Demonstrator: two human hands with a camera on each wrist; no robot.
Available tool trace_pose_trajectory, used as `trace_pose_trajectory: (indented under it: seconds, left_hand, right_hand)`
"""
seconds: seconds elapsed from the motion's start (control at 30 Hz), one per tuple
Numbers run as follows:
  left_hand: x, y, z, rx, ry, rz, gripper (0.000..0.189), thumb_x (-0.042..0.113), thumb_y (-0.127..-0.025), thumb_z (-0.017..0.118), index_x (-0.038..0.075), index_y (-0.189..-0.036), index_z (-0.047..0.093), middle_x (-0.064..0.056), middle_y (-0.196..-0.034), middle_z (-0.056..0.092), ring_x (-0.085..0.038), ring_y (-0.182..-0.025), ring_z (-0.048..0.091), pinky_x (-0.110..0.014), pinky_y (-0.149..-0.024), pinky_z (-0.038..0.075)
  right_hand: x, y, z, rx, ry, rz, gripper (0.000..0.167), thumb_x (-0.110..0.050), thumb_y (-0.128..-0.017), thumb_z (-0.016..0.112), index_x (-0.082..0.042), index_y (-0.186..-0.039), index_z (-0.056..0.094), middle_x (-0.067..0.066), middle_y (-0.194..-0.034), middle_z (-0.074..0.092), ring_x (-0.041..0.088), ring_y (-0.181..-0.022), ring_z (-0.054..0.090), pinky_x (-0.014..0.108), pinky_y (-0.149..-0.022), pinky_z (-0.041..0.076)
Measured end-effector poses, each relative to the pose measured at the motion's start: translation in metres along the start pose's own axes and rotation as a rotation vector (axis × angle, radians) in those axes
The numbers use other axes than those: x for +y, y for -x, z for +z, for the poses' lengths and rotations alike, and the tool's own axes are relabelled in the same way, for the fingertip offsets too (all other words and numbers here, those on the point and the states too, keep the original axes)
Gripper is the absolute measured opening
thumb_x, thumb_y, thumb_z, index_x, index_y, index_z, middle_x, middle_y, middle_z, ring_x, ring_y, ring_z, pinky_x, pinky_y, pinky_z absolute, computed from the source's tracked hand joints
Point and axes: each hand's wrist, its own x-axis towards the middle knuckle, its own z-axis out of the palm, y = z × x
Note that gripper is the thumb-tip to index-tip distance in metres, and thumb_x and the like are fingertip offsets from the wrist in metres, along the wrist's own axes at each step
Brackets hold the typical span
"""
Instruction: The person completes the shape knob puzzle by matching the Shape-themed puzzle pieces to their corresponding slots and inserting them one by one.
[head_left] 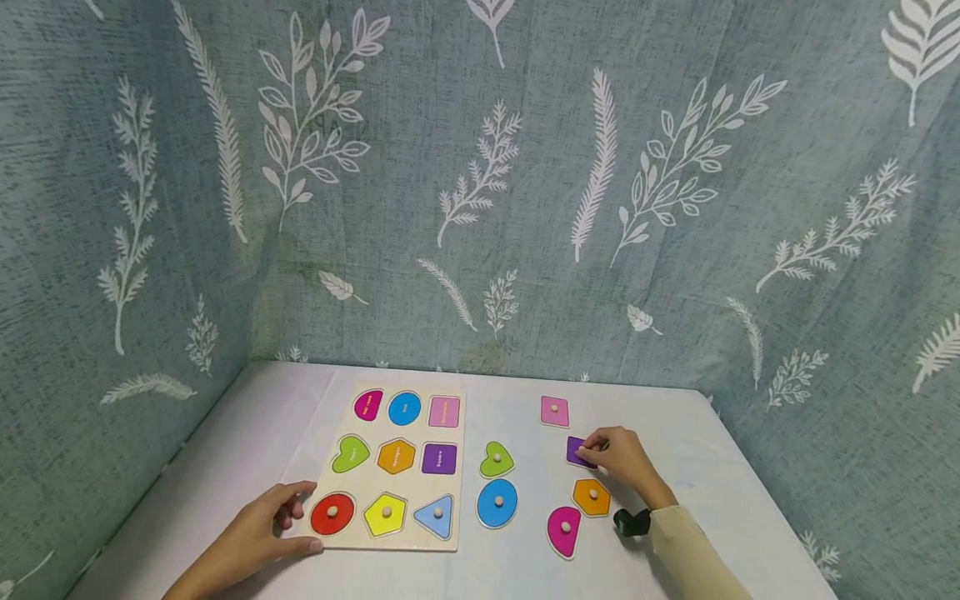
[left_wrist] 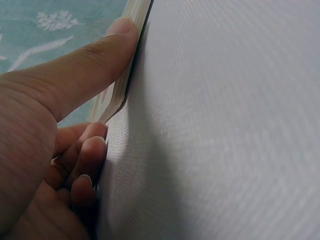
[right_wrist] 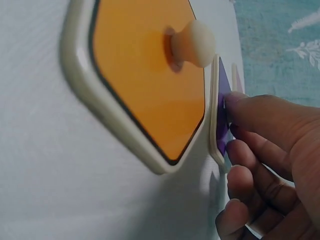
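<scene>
My left hand [head_left: 258,533] holds the wooden puzzle board [head_left: 386,539] at its near-left corner. In the left wrist view the thumb [left_wrist: 95,65] presses along the board's edge, and the other fingers curl beside the corner. Over on the right, my right hand [head_left: 618,457] pinches the purple square piece [head_left: 576,450] at its middle, where the fingertips hide its knob. The right wrist view shows that purple piece [right_wrist: 222,110] edge-on, close over the white cloth. Red circle [head_left: 332,512], yellow pentagon [head_left: 385,518] and light blue triangle [head_left: 438,517] pieces with knobs sit in the board's near row.
Between board and right hand lie a green heart [head_left: 495,462] and a blue circle [head_left: 497,504]. A pink piece [head_left: 555,410] is farther back. An orange hexagon [head_left: 591,497] and a magenta half circle [head_left: 564,533] lie nearer. A black object [head_left: 632,522] is by the right sleeve.
</scene>
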Motion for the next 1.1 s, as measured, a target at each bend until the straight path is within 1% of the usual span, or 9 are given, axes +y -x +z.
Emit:
trace_pose_trajectory:
  seconds: [0.3,0.43,0.6,0.83,0.97,1.1]
  left_hand:
    - [0.0012,-0.0011,-0.0012,-0.001,0.011,-0.021,0.091,0.031,-0.064,0.099,-0.006,-0.135,0.058,-0.002,-0.091,0.049,-0.017,-0.084,0.048,-0.025,-0.070,0.042]
    - [0.0011,-0.0012,-0.0019,0.002,0.009,-0.010,0.090,0.031,-0.064,0.099,-0.006,-0.135,0.058,-0.001,-0.091,0.049,-0.016,-0.083,0.048,-0.025,-0.070,0.042]
    - [0.0003,0.0001,-0.0016,-0.004,0.012,0.021,0.089,0.030,-0.065,0.098,-0.006,-0.135,0.058,-0.001,-0.092,0.050,-0.014,-0.082,0.048,-0.025,-0.070,0.042]
    - [0.0009,0.0006,-0.0014,0.001,-0.003,0.008,0.090,0.031,-0.064,0.099,-0.006,-0.135,0.058,-0.001,-0.091,0.050,-0.014,-0.082,0.047,-0.025,-0.070,0.042]
    - [-0.0002,0.0010,-0.0014,0.003,-0.008,0.028,0.089,0.031,-0.064,0.099,-0.005,-0.135,0.058,-0.001,-0.091,0.050,-0.012,-0.081,0.047,-0.025,-0.070,0.043]
    - [0.0008,0.0014,-0.0017,0.003,-0.005,0.028,0.089,0.031,-0.064,0.099,-0.006,-0.135,0.058,0.000,-0.090,0.050,-0.012,-0.081,0.047,-0.024,-0.070,0.042]
  right_hand:
    - [0.0027,-0.0011,0.0033,0.026,-0.009,0.023,0.011,-0.018,-0.089,0.082,-0.009,-0.089,0.077,-0.003,-0.074,0.061,0.016,-0.071,0.054,0.026,-0.064,0.048]
    - [0.0031,-0.0010,0.0048,0.026,-0.015,0.036,0.010,-0.018,-0.090,0.081,-0.009,-0.090,0.077,-0.002,-0.075,0.061,0.017,-0.073,0.054,0.026,-0.066,0.049]
    - [0.0039,0.0010,0.0055,0.038,-0.003,0.016,0.010,-0.017,-0.090,0.081,-0.009,-0.089,0.076,-0.002,-0.075,0.060,0.016,-0.072,0.053,0.027,-0.065,0.048]
    - [0.0031,0.0013,0.0056,0.062,-0.004,0.002,0.008,-0.016,-0.089,0.082,-0.011,-0.087,0.076,-0.002,-0.075,0.059,0.015,-0.073,0.054,0.028,-0.069,0.048]
    - [0.0007,0.0025,0.0051,0.058,-0.019,-0.001,0.008,-0.017,-0.089,0.082,-0.011,-0.088,0.076,-0.002,-0.076,0.060,0.016,-0.073,0.054,0.026,-0.064,0.048]
    - [-0.0040,0.0033,0.0048,0.045,-0.028,-0.001,0.009,-0.018,-0.089,0.082,-0.011,-0.089,0.076,-0.002,-0.077,0.060,0.016,-0.074,0.054,0.026,-0.060,0.048]
